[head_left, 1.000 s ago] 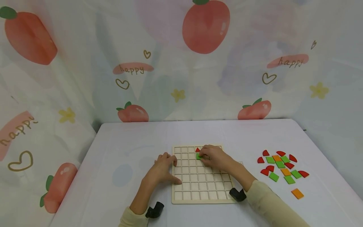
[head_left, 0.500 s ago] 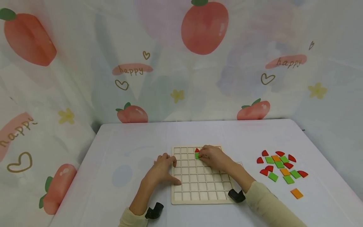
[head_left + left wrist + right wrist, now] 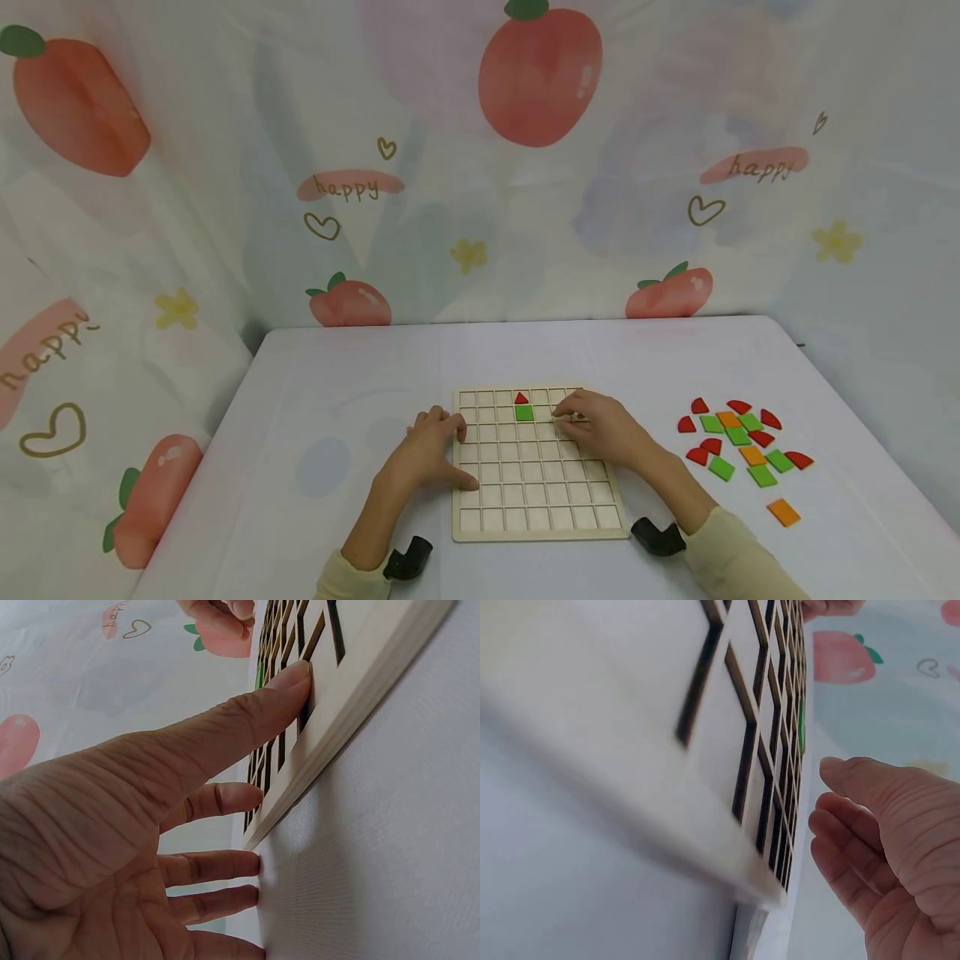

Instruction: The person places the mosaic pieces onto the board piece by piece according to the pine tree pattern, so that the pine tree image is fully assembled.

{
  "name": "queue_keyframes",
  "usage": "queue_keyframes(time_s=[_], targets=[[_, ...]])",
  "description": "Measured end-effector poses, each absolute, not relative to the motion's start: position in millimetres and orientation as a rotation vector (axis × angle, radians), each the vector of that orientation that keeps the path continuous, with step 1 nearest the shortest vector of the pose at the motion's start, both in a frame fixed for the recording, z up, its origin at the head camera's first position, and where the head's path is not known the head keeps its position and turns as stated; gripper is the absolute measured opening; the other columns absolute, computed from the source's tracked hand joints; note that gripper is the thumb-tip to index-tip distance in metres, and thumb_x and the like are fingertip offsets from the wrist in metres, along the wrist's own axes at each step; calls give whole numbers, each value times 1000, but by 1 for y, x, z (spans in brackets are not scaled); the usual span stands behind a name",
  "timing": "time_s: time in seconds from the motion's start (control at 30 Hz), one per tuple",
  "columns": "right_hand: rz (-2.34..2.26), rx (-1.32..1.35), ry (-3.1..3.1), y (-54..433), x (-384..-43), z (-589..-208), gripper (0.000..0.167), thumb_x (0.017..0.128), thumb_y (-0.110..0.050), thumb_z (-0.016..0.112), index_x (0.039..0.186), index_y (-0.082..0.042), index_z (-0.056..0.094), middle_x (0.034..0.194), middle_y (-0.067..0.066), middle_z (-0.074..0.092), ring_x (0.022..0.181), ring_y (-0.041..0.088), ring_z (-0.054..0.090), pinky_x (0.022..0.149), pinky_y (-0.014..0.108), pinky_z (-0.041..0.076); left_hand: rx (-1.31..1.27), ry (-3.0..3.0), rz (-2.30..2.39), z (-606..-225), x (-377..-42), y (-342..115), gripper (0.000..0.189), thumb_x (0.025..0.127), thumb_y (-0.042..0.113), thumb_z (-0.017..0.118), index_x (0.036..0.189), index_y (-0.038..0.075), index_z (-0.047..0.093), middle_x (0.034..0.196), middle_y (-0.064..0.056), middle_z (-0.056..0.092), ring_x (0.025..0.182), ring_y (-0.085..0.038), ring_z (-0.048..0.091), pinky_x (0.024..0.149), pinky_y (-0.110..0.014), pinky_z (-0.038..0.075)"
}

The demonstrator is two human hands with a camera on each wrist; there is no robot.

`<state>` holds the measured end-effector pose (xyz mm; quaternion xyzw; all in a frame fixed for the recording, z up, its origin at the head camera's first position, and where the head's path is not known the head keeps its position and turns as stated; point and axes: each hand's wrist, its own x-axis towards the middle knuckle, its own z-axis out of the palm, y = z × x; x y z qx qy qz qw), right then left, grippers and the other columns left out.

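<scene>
A pale wooden grid board (image 3: 525, 492) lies on the table. In its far rows a red triangle tile (image 3: 521, 398) sits directly above a green square tile (image 3: 523, 412). My left hand (image 3: 429, 450) steadies the board's left side: the thumb (image 3: 277, 686) rests on the frame, the index fingertip is at the edge, and the other fingers stretch out straight beside it. Over the right part of the grid hovers my right hand (image 3: 607, 427), to the right of the green tile. Its fingers are loosely bent, and the right wrist view shows nothing between thumb (image 3: 855, 776) and fingers.
To the right of the board lie scattered loose tiles: several red rounded pieces (image 3: 798, 460), several green squares (image 3: 762, 476) and a few orange squares (image 3: 783, 512). A patterned cloth (image 3: 420, 250) hangs behind the table (image 3: 360, 358).
My right hand has let go of the green square tile and moved right across the board, leaving the tile in full view. My left hand stays where it was.
</scene>
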<state>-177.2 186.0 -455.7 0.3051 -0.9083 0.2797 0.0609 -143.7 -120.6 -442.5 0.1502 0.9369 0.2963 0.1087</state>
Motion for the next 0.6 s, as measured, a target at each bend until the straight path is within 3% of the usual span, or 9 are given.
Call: queue_keyframes(time_s=[0.6], targets=[[765,675,-2733,252,-157,-449,20,86,-5,80,105,-8,75,101,-1,72,87,17,64,73,34,58,440,2764,872,-444,-146,-121,56,63,28,100,97,12,58,105,-8,51,109,-32,47,109,-72,32]])
